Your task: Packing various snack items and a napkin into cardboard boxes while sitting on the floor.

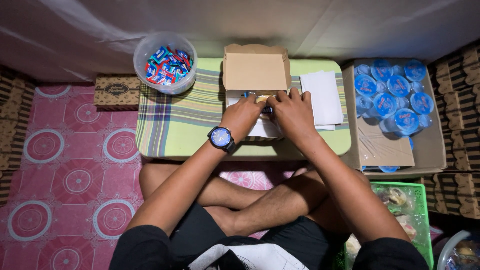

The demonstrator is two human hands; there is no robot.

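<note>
Sitting cross-legged on pink patterned floor mat (65,165), working at low table with green-yellow plaid cloth (175,125). Reaching both hands into small open brown cardboard box (256,70), lid flipped up and standing away from body, white-lined tray part mostly hidden under hands. Left hand (243,116), black wristwatch with blue dial (221,137) on wrist, and right hand (295,114) meeting knuckle to knuckle over tray middle. Pinching small dark-blue item (267,109) between the two hands, only a sliver showing, kind not tellable. Item lying right at fingertips, touching, slightly ahead of knuckles, inside box, neither hand clearly nearer; long axis looking roughly left-right but too covered to be sure. Fingers of both hands curling downward and close together around item; exact clamp of each hand not visible, so not tellable which one is actually holding.

Around: round clear plastic tub of blue-red sachets (166,62) at table's far left corner, well apart from left hand. Stack of white paper napkins (324,97) just beside box, near right hand. Large cardboard carton of blue-lidded sealed water cups (392,95) to right of table. Green plastic basket of wrapped snacks (405,210) beside right knee. Closed patterned brown box (117,91) on floor mat at left.
</note>
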